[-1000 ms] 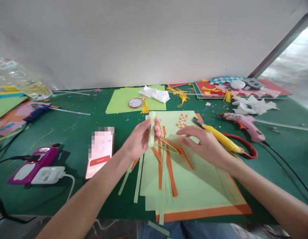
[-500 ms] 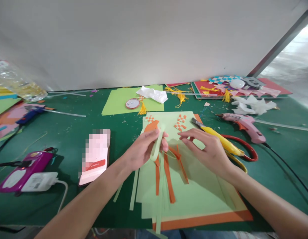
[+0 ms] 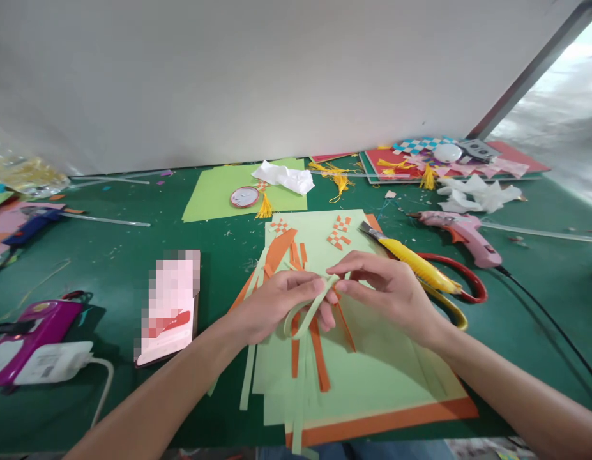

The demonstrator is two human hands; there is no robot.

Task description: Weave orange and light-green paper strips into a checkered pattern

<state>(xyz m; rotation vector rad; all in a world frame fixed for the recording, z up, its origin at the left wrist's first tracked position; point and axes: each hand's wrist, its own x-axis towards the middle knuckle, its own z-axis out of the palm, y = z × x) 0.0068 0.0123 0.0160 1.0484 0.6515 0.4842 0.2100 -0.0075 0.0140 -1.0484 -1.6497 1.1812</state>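
Observation:
A pale green paper strip (image 3: 309, 317) is bent into a loop between my two hands. My left hand (image 3: 290, 299) pinches it between thumb and fingers, palm turned up. At the strip's upper end, the fingertips of my right hand (image 3: 379, 284) are closed on it. Beneath lie stacked pale green paper sheets (image 3: 372, 377) with an orange sheet (image 3: 386, 425) under them. Loose orange strips (image 3: 319, 361) and green strips (image 3: 298, 402) lie across the stack. Small orange-and-white woven checked pieces (image 3: 340, 231) rest near its far edge.
A yellow-handled cutter (image 3: 420, 265) and red-and-yellow-handled scissors (image 3: 478, 287) lie right of the stack, near a pink glue gun (image 3: 463, 233). On the left are a phone (image 3: 171, 306), a purple power strip (image 3: 41, 332) and a blue glue gun (image 3: 34, 227). Crumpled tissue (image 3: 283, 177) lies behind.
My right hand has moved left to meet my left hand and now pinches the strip's end. The strip has curved into a loop. The whole view has shifted slightly.

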